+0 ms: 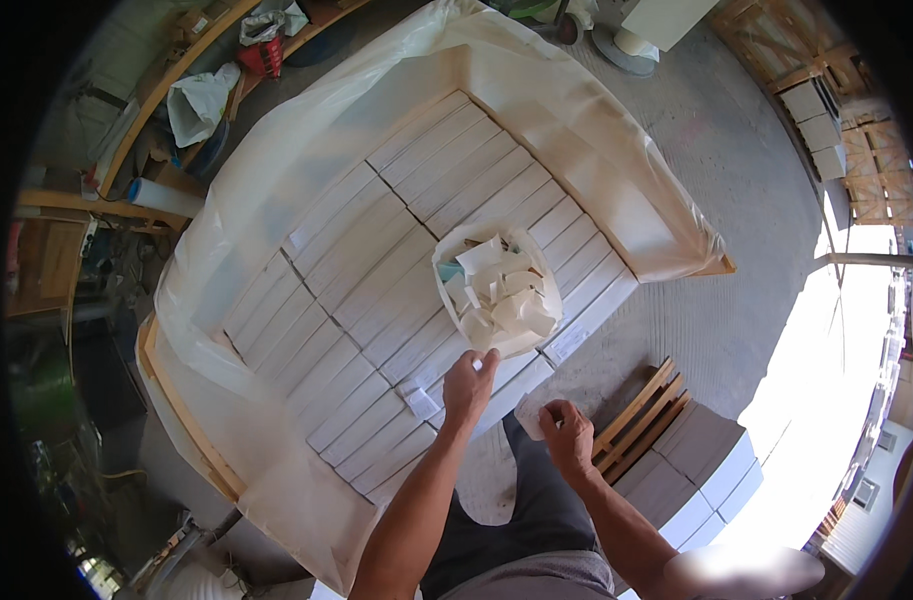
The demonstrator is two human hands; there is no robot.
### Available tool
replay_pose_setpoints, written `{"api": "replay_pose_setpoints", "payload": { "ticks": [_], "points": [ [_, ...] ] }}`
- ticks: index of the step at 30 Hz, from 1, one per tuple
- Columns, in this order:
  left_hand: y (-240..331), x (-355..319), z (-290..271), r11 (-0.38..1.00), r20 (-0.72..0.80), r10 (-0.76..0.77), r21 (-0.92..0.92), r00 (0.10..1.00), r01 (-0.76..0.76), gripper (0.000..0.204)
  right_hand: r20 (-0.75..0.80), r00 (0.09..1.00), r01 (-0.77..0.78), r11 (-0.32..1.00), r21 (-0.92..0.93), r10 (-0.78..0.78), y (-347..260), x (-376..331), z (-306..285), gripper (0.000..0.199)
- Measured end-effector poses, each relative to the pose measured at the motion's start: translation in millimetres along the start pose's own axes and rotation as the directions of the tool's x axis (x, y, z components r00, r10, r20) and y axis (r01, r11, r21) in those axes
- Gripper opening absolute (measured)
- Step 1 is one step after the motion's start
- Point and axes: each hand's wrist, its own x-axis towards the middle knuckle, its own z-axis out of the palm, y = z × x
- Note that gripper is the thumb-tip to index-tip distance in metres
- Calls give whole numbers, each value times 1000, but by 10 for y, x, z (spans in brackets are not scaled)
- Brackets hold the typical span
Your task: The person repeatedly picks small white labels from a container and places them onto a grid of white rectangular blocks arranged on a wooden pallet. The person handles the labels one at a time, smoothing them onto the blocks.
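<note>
A round white tub point(444, 301) stands on rows of white cartons, filled with crumpled and torn pale paper scraps point(514, 292). Close to the tub's near rim is my left hand point(466, 386), its thumb and fingers pinched together. A bit of white shows at the fingertips; whether it is a scrap or the rim, I cannot tell. Farther right, over the carton stack's edge, my right hand point(568, 434) is closed on a thin pale piece of paper point(532, 414). A small white label or packet point(417, 399) lies on the cartons left of my left hand.
Tightly packed white cartons point(361, 240) sit within a wooden-edged crate draped in clear plastic sheeting point(241, 170). A smaller carton stack point(676, 475) and wooden slats point(636, 410) stand at my right. Cluttered shelves point(166, 90) line the far left; concrete floor point(736, 180) lies right.
</note>
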Motion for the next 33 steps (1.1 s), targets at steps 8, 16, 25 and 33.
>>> {"api": "replay_pose_setpoints", "payload": {
  "ticks": [8, 16, 25, 33],
  "points": [
    [-1240, -752, -595, 859, 375, -261, -330, 889, 392, 43, 141, 943, 305, 952, 3, -303, -418, -222, 943, 11],
    [-2062, -745, -1350, 558, 227, -482, -665, 846, 497, 22, 432, 897, -193, 964, 185, 97, -531, -396, 2144, 25],
    [-3476, -77, -2017, 634, -171, -607, -692, 776, 344, 17, 663, 733, -422, 867, 265, 154, -644, -549, 3926, 30],
    [-4816, 350, -2426, 904, -517, -396, -363, 759, 225, 24, 781, 618, -491, 818, 299, 86, -638, -757, 4759, 38]
  ]
}}
